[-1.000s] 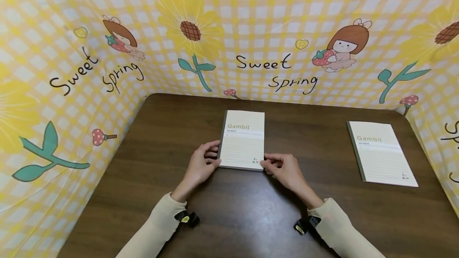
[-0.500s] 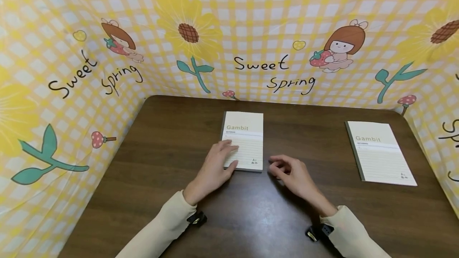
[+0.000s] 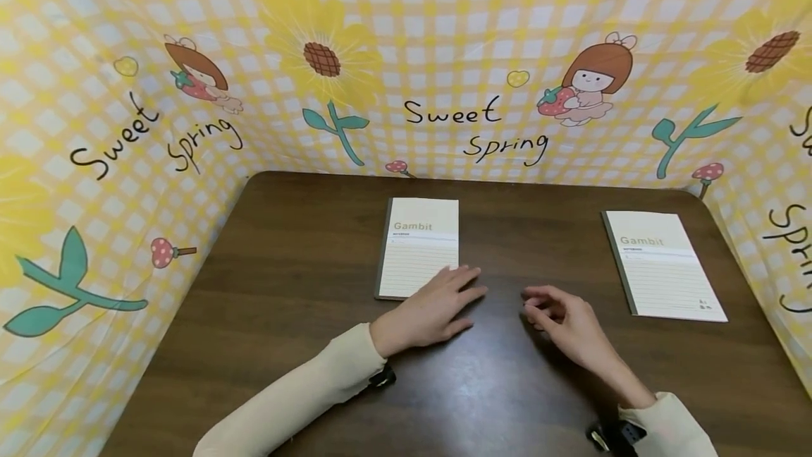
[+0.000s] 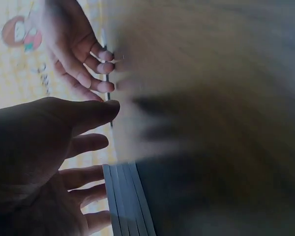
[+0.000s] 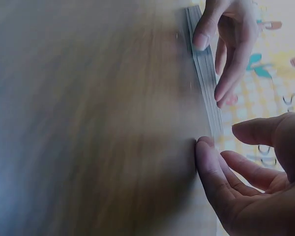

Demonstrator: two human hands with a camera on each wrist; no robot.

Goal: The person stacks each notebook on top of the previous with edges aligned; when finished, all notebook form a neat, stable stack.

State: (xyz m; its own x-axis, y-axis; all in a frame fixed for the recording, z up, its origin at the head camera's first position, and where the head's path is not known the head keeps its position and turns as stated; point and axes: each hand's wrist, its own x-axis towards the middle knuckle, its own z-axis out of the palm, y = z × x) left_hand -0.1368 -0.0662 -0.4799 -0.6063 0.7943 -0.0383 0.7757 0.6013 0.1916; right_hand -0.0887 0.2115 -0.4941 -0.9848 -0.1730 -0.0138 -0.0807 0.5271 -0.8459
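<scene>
A neat stack of cream notebooks (image 3: 421, 231) with a dark spine and "Gambit" on the top cover lies mid-table; several layers of its edge (image 4: 125, 201) show in the left wrist view. My left hand (image 3: 434, 309) stretches across the stack's lower right corner, hiding it, with spread fingers pointing right. Whether it touches the cover, I cannot tell. To the right, apart from the stack, my right hand (image 3: 564, 319) hovers low over the table with loosely bent fingers. In the right wrist view its thumb and fingers are apart, holding nothing.
Another "Gambit" notebook (image 3: 666, 266) lies slightly turned on the right side of the dark wooden table (image 3: 304, 231). A yellow checked cloth (image 3: 463, 34) with printed flowers and words hangs behind the table and along its sides.
Both hands were at the stack's lower sides. My right hand has let go and moved right, towards the other notebook. My left hand has slid rightward over the stack's lower end.
</scene>
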